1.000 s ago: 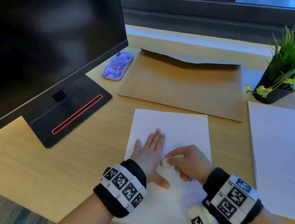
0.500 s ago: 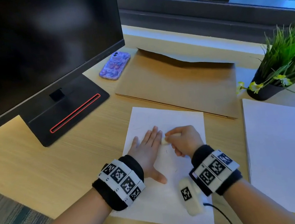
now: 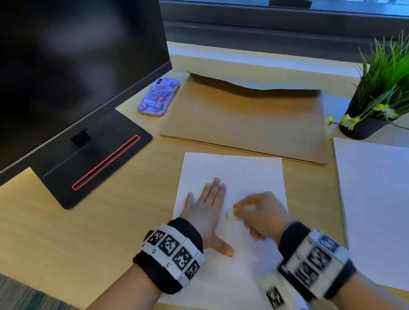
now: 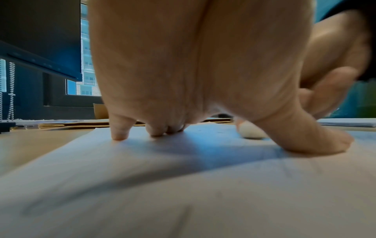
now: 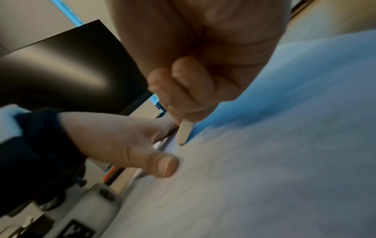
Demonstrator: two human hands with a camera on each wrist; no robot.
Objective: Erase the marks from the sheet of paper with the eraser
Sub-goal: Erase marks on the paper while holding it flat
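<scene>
A: Where is the eraser (image 3: 231, 214)?

B: It is pinched in the right hand (image 3: 262, 214), the grip closed round it with the fingers curled, and its pale tip is down on the sheet of paper (image 3: 239, 171), just right of the left hand's fingers.

A: And the left hand (image 3: 206, 212)?

B: It lies flat on the sheet, fingers straight and spread, thumb out toward the near edge. Its grip is open, holding nothing, only pressing the paper down.

A: Any marks showing?

B: The wrist views show faint grey strokes on the paper, too blurred to read.

A: Where does the sheet lie?

B: On the wooden tabletop (image 3: 61, 236), near the person. Just beyond its far edge sits a brown envelope (image 3: 245, 119). A purple phone (image 3: 159, 97) lies by the envelope's far left corner, beside the stand of a dark monitor (image 3: 57, 57). At the right are more white paper (image 3: 395, 203) and, farther back, a potted plant (image 3: 393, 85).
</scene>
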